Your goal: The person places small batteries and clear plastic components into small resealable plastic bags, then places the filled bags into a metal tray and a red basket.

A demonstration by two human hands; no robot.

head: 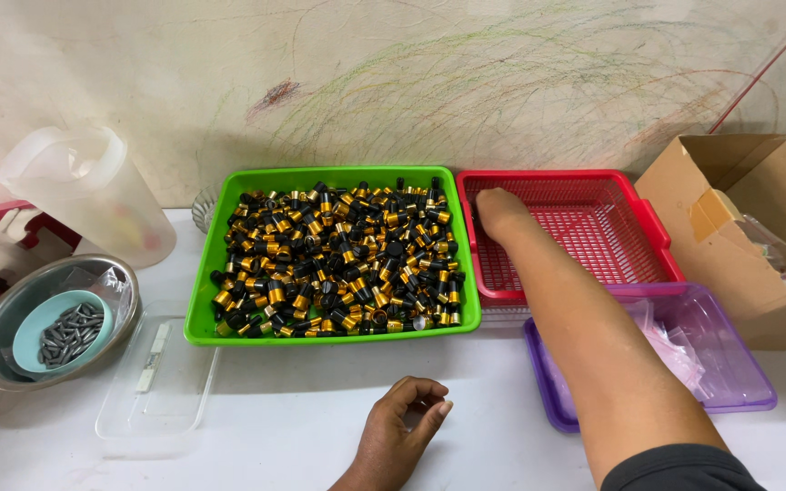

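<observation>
One head-worn camera looks steeply down and forward from close above the white table (320,409) — facing the scribbled pale wall (411,82) behind; no second view shares it.

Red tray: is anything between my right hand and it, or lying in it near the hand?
Nothing visible. The right hand already rests at the left edge of the red tray, beside the green tray; the mesh floor in view looks bare.

Your right hand (499,212) rests at the red basket's (593,182) nine o'clock edge, beside the green tray (200,300) of black-and-gold caps (338,259). Your left hand (402,427) lies curled on the white table (302,409), at the tray's six o'clock.
</observation>
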